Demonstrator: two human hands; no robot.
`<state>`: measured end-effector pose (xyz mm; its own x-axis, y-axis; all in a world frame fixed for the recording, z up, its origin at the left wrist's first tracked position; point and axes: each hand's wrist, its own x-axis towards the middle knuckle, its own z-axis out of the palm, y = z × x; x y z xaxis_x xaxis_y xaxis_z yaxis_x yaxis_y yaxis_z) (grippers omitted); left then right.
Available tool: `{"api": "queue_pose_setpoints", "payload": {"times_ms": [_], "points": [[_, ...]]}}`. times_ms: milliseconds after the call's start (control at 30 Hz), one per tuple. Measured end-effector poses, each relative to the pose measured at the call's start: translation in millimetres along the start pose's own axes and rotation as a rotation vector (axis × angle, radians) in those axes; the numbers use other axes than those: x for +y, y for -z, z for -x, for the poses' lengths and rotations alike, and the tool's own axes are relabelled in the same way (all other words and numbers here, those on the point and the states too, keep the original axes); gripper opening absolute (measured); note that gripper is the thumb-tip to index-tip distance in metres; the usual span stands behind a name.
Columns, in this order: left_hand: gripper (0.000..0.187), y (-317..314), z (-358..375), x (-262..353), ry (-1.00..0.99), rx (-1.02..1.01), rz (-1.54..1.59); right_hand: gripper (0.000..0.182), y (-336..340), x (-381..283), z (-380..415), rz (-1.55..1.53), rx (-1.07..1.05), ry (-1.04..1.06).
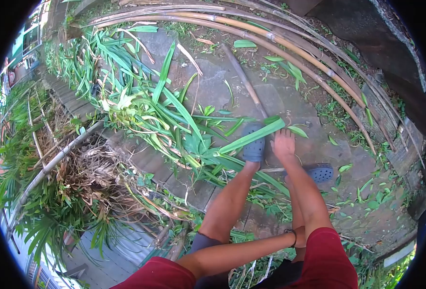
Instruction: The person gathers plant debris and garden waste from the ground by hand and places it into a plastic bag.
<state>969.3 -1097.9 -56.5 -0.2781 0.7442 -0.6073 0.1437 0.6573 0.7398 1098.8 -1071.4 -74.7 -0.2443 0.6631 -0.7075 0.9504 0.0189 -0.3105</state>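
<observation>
The right hand's fingers [281, 134] point down at the ground and lie close together, right at the broad end of a long green leaf [249, 139]. From my view I cannot tell whether they have closed on the leaf or only touch it. The right hand [284, 145] hangs at the end of a straight arm that reaches down from a red sleeve [328, 255].

The leaf runs away from the fingers toward 8 o'clock. It crosses the toe of a blue clog [255, 149] just beside the hand at 9 o'clock. A second blue clog [321, 172] sits near the hand at 4 o'clock, partly behind the arm.

The left hand [298, 235] is almost wholly hidden behind the right arm. I see only its wrist, with a black wristband [292, 236], so I cannot tell how its fingers are set. Its forearm lies across the bottom of the view.

Farther out, at 9 to 10 o'clock from the right hand, a heap of cut green leaves [140, 106] spreads over the stone paving [213, 86]. A thin dry stalk [244, 79] lies on the stones at 11 o'clock, its near end by the first clog. Beyond it, long bamboo poles [270, 38] curve from 10 o'clock round to 2 o'clock. Well apart at 8 o'clock lies a tangle of dry brown foliage [92, 168].
</observation>
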Motion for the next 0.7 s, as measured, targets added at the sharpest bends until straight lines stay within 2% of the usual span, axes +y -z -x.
{"api": "queue_pose_setpoints", "payload": {"times_ms": [33, 133, 167, 200, 233, 267, 300, 333, 367, 400, 433, 500, 533, 633, 700], "points": [[0.030, -3, 3, -4, 0.067, 0.029, 0.139, 0.055, -2, -1, -2, 0.023, 0.007, -0.011], [0.030, 0, 1, -10, -0.001, 0.023, 0.003, 0.046, -1, 5, 2, -0.004, 0.114, -0.069], [0.030, 5, -14, -19, -0.173, 0.008, -0.543, 0.038, 11, 12, 7, -0.051, 0.172, -0.098], [0.030, 10, -12, -26, -0.177, 0.012, -0.539, 0.038, 27, 21, 9, -0.047, 0.177, -0.095], [0.032, 13, 3, -36, 0.205, -0.334, 0.294, 0.035, 39, 34, 13, -0.150, 0.238, -0.161], [0.034, 16, 18, -48, 0.794, -0.349, 0.980, 0.033, 53, 51, 16, -0.251, 0.303, -0.228], [0.032, -14, 71, -15, 0.830, -0.533, 0.789, 0.032, 71, 71, 19, -0.307, 0.328, -0.246], [0.031, -67, 167, 75, 0.575, -0.877, 0.236, 0.031, 91, 91, 22, -0.365, 0.355, -0.260], [0.031, -94, 220, 143, 0.498, -1.112, 0.083, 0.031, 118, 107, 26, -0.336, 0.382, -0.215], [0.031, -108, 245, 178, 0.499, -1.249, 0.074, 0.031, 147, 124, 34, -0.304, 0.407, -0.174], [0.031, -114, 245, 168, 0.629, -1.274, 0.151, 0.031, 172, 139, 40, -0.287, 0.398, -0.180], [0.032, -110, 251, 164, 0.549, -1.152, 0.193, 0.030, 215, 166, 52, -0.283, 0.412, -0.157], [0.032, -110, 255, 156, 0.544, -1.168, 0.206, 0.030, 224, 182, 52, -0.266, 0.414, -0.167], [0.038, -116, 272, 128, 0.567, -1.238, 0.243, 0.035, 253, 227, 48, -0.062, 0.603, -0.054], [0.040, -111, 259, 148, 0.577, -1.269, 0.196, 0.041, 276, 241, 30, 0.023, 0.669, -0.048]]}}
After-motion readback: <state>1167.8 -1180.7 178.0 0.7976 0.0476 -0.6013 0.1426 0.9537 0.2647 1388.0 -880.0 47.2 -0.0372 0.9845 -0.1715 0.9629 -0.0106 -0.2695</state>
